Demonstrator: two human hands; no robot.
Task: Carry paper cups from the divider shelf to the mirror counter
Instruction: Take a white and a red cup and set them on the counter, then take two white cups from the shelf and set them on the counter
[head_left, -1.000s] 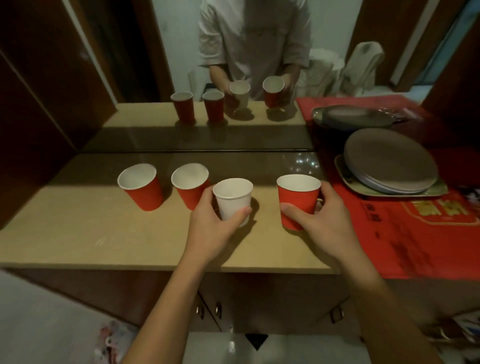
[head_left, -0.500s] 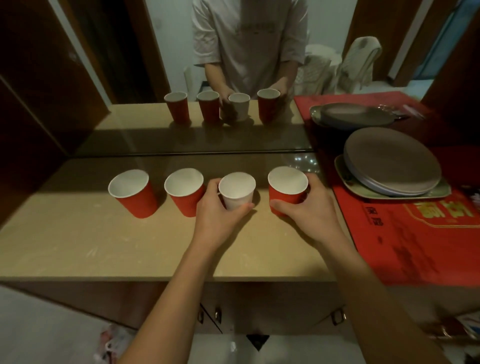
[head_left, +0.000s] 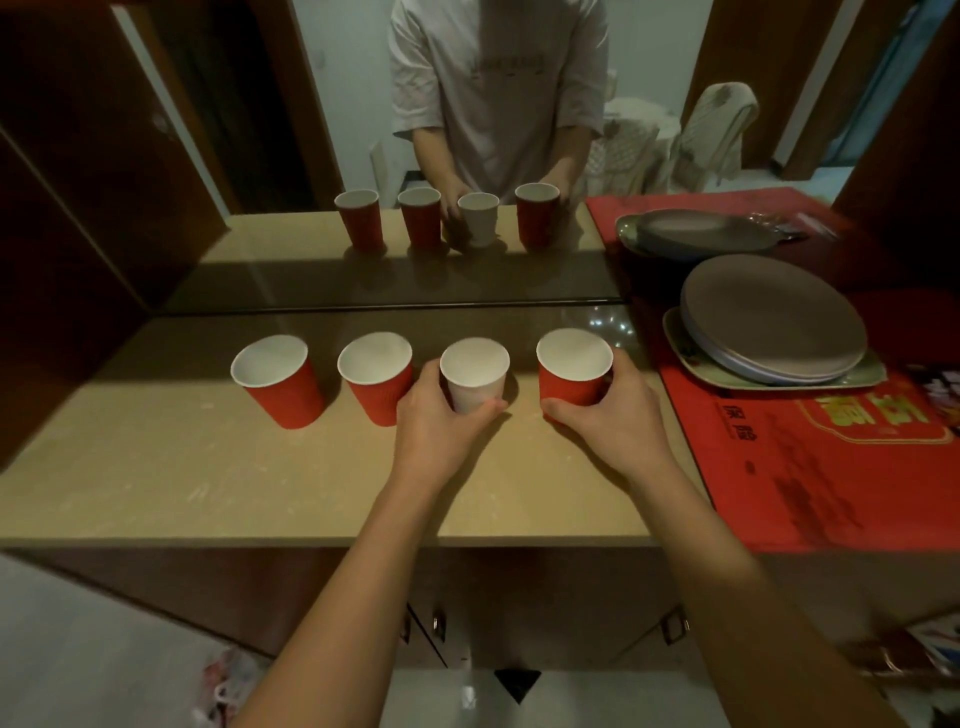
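Note:
Four paper cups stand in a row on the beige mirror counter (head_left: 182, 467). My left hand (head_left: 441, 431) wraps around the white cup (head_left: 475, 371), which rests on the counter. My right hand (head_left: 618, 415) grips the right red cup (head_left: 574, 369), also resting on the counter. Two more red cups, the far-left red cup (head_left: 278, 379) and the second red cup (head_left: 376, 376), stand untouched to the left. All cups are upright with white insides.
The mirror (head_left: 415, 156) behind the counter reflects the cups and a person's torso. A stack of grey plates (head_left: 774, 317) sits on a tray to the right, on a red printed cloth (head_left: 831, 467). Cabinet doors with handles (head_left: 439, 623) are below the counter edge.
Both hands moved the white cup and the right red cup forward, toward the mirror, into line with the two other red cups. The cups now rest on the counter.

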